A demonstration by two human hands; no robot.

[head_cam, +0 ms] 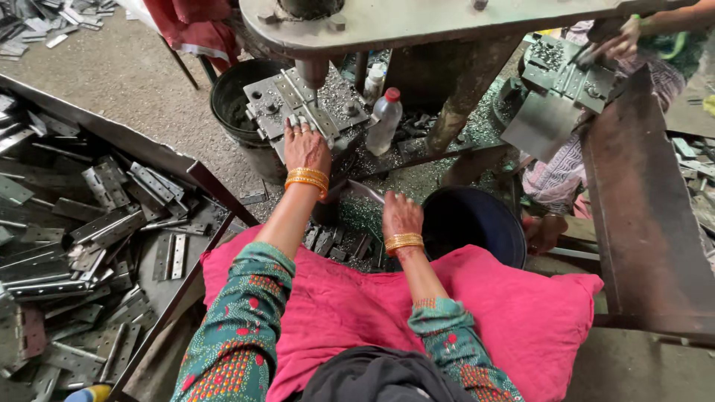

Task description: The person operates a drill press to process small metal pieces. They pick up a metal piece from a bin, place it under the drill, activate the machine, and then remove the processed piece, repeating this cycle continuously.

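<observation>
My left hand [305,147] reaches forward to the steel die plate [277,95] under the press punch [311,74]. Its fingertips pinch a narrow metal strip [322,119] lying on the plate. My right hand [401,214] is lower and nearer to me, back up, with its fingers curled down into a heap of small metal pieces [339,242]. The frame does not show whether it grips one. Both wrists wear gold bangles. A pink cloth [357,298] covers my lap.
A tray of grey metal hinge plates [89,238] lies to my left. A black bucket [237,100] stands behind the die, a plastic bottle [385,119] beside it, and a dark tub [477,223] to my right. At top right another person's hand [618,41] works at a second die [566,74].
</observation>
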